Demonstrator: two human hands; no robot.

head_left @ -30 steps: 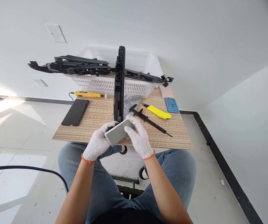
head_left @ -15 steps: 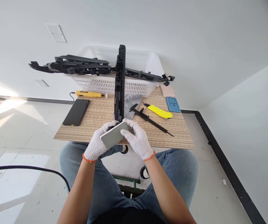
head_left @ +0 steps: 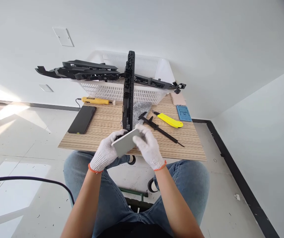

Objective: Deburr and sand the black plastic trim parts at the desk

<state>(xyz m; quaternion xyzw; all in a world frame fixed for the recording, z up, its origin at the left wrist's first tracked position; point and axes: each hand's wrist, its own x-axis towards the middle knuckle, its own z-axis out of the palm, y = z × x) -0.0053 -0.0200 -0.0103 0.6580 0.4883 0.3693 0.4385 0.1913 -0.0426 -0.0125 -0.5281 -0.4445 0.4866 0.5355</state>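
My left hand [head_left: 106, 150], in a white knitted glove, is closed round the near end of a long black plastic trim piece [head_left: 128, 91]. The trim piece points away from me over the table, its far part in front of the basket. In my gloved right hand [head_left: 149, 147], a flat grey rectangular sanding pad [head_left: 124, 144] is pinched between thumb and fingers. It is tilted at the near end of the trim piece and covers that end, so contact cannot be made out. A black caliper [head_left: 157, 127] and a yellow utility knife [head_left: 169, 120] lie beyond my right hand.
A white plastic basket [head_left: 98, 91] holds several black trim pieces [head_left: 82, 71] that overhang its sides. On the wooden tabletop [head_left: 102, 122] lie a phone [head_left: 82, 119], a yellow corded rotary tool [head_left: 96, 100], a grey cloth [head_left: 142, 108], a blue pad [head_left: 183, 113] and a pink pad [head_left: 177, 98].
My right hand and the grey sanding pad have shifted slightly to the right. My left hand keeps its hold on the trim piece. The whole view has moved a little.
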